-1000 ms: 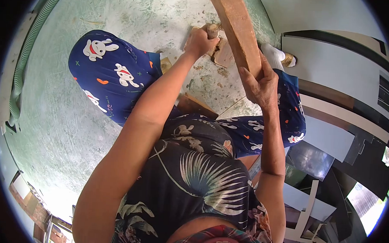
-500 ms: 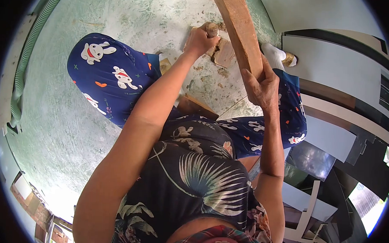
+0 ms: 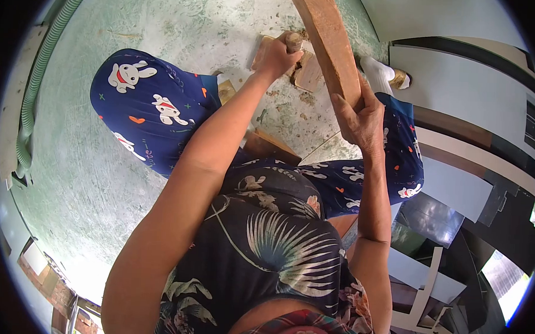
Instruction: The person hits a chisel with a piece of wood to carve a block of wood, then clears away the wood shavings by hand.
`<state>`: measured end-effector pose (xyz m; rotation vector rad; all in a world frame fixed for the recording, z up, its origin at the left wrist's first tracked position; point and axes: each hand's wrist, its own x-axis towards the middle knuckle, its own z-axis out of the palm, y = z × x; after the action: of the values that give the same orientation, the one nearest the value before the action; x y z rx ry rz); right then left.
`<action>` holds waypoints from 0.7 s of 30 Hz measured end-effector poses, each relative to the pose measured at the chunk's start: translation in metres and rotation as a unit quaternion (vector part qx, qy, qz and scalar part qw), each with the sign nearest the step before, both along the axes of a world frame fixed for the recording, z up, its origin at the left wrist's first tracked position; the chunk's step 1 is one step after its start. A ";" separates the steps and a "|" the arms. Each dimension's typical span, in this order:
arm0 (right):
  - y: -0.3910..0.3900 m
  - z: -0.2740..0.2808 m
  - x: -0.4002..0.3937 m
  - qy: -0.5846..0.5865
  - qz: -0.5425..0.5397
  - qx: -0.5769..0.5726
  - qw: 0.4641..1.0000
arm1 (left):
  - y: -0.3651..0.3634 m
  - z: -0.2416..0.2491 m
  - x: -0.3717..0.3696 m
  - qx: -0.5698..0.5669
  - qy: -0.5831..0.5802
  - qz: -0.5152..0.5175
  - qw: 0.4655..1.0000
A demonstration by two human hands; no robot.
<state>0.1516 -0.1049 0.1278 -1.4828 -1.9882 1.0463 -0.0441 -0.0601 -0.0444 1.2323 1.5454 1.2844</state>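
My left hand (image 3: 277,56) is closed round an upright wooden handle (image 3: 293,42); the lower end of the handle is hidden by the hand. Beneath and beside it a flat wooden piece (image 3: 309,72) lies on the floor. My right hand (image 3: 362,116) grips the near end of a long, thick wooden beam (image 3: 326,40), thumb on one side and fingers on the other. The beam slants up and out of view at the top, just right of my left hand.
A wooden block (image 3: 270,147) lies between my legs on the stained floor (image 3: 184,23). A ribbed green hose (image 3: 37,82) runs down the left. Stacked panels (image 3: 459,79) stand at the right, beyond my foot (image 3: 377,73).
Hands, handle and beam keep nearly the same places. The view has shifted very slightly.
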 end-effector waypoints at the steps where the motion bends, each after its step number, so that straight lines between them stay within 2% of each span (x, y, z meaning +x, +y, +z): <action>1: 0.001 0.006 -0.002 -0.005 0.003 0.010 1.000 | 0.001 -0.002 0.001 0.011 0.011 0.000 1.000; 3: 0.003 0.017 -0.005 0.010 0.008 0.037 0.999 | 0.003 -0.003 0.003 0.032 0.032 -0.003 0.999; 6: 0.003 0.025 -0.008 0.084 0.009 0.072 0.994 | 0.003 0.001 0.001 -0.014 0.030 -0.015 0.999; 9: 0.002 0.001 -0.009 0.125 0.013 0.042 0.991 | 0.006 0.001 0.000 -0.028 0.010 -0.031 0.999; 10: 0.005 0.000 -0.010 0.009 0.018 0.005 1.000 | 0.009 -0.005 0.002 -0.029 0.048 -0.020 0.998; 11: 0.010 0.001 -0.009 -0.151 0.032 -0.055 0.986 | 0.013 -0.014 0.005 -0.031 0.087 -0.009 0.996; 13: 0.010 -0.026 -0.002 -0.162 0.067 -0.018 0.984 | 0.015 -0.020 0.010 -0.003 0.146 -0.001 0.989; 15: 0.010 -0.027 -0.001 -0.087 0.065 0.005 0.994 | 0.007 -0.023 0.010 0.044 0.187 0.010 0.981; 19: 0.000 0.011 -0.005 0.006 0.010 -0.016 1.000 | 0.000 -0.003 0.003 0.037 0.131 -0.031 0.990; 21: 0.000 0.018 -0.003 0.024 -0.009 -0.005 1.000 | 0.010 -0.006 0.003 0.045 0.090 -0.001 0.995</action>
<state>0.1485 -0.1048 0.1461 -1.4637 -1.9359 1.0752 -0.0415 -0.0500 -0.0508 1.4399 1.6256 1.2819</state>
